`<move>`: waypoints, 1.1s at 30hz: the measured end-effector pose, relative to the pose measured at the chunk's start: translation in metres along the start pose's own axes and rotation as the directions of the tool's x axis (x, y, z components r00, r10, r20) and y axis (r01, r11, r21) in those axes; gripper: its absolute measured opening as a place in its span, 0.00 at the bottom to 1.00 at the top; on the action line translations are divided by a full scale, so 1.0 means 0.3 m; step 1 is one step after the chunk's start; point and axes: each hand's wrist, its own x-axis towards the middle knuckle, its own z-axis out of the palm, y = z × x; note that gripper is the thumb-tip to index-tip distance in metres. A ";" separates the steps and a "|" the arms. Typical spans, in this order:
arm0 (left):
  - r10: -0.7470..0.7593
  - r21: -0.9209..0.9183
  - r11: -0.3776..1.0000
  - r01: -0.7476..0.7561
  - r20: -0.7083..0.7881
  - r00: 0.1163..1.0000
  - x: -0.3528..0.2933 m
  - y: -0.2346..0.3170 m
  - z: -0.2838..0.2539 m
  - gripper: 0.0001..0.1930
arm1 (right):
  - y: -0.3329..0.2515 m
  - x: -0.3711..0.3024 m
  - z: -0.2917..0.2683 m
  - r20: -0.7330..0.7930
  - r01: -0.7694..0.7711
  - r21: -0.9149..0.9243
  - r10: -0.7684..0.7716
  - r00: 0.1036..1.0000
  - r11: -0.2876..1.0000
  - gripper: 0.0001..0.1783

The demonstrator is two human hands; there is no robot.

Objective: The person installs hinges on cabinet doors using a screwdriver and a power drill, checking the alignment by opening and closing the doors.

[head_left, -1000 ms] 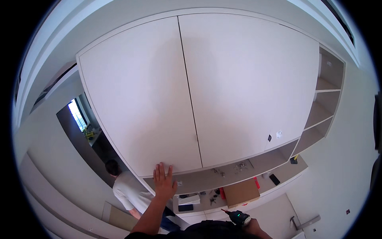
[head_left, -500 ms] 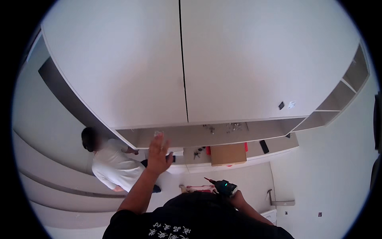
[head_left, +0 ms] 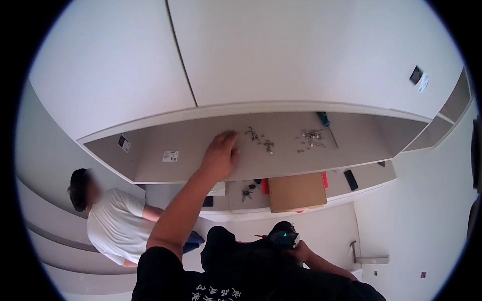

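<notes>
While our left hand (head_left: 221,154) reaches over the shelf (head_left: 191,136): 2 loose clusters of metal fittings lie there, the nearer cluster (head_left: 267,145) just past our fingertips toward 3 o'clock, the farther cluster (head_left: 312,138) beyond it; from our right hand (head_left: 301,252) they sit at 11 and 12 o'clock.
Counts: 2 clusters, pieces too small to number; 1 screwdriver (head_left: 324,119) beside the farther cluster; 2 pale doors (head_left: 301,60) above; 1 cardboard box (head_left: 297,193) below; 1 person (head_left: 120,220) in white at our left hand's 8 o'clock.
Left hand pose: forearm rising from 7 o'clock, fingers loosely spread, slightly blurred; we cannot tell whether they touch the shelf.
Right hand pose: forearm from 4 o'clock, wrapped around 1 power driver (head_left: 284,240), bit toward 9 o'clock.
</notes>
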 end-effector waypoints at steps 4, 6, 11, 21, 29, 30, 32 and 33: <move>0.083 0.118 0.989 -0.094 0.090 0.992 0.109 -0.031 0.110 0.32 | 0.116 0.093 0.021 0.007 0.065 -0.028 -0.065 0.998 0.997 0.28; 0.169 0.118 0.975 -0.186 0.142 0.975 0.146 -0.023 0.130 0.32 | 0.164 0.113 0.035 -0.013 0.083 0.121 -0.082 0.997 0.989 0.28; 0.296 0.035 0.948 -0.317 0.266 0.917 0.214 -0.074 0.169 0.28 | 0.351 0.180 0.013 -0.067 -0.019 0.134 0.028 0.997 0.991 0.25; 0.148 0.300 0.938 -0.176 0.112 0.983 0.162 -0.022 0.145 0.17 | 0.298 0.033 0.048 -0.090 0.041 0.299 -0.015 0.996 0.954 0.27; 0.067 0.211 0.976 -0.050 -0.071 0.995 0.116 -0.013 0.132 0.10 | 0.305 -0.030 0.052 -0.147 0.086 0.087 -0.073 0.986 0.992 0.24; 0.075 0.205 0.977 -0.056 -0.087 0.993 0.115 -0.016 0.130 0.10 | 0.315 -0.039 0.049 -0.154 0.098 0.030 -0.092 0.984 0.995 0.24; 0.087 0.194 0.979 -0.063 -0.120 0.989 0.117 -0.035 0.136 0.10 | 0.340 -0.052 0.045 -0.155 0.129 0.010 -0.126 0.980 0.992 0.23; 0.093 0.176 0.982 -0.066 -0.149 0.984 0.120 -0.052 0.141 0.10 | 0.354 -0.054 0.046 -0.152 0.150 0.047 -0.141 0.978 0.988 0.23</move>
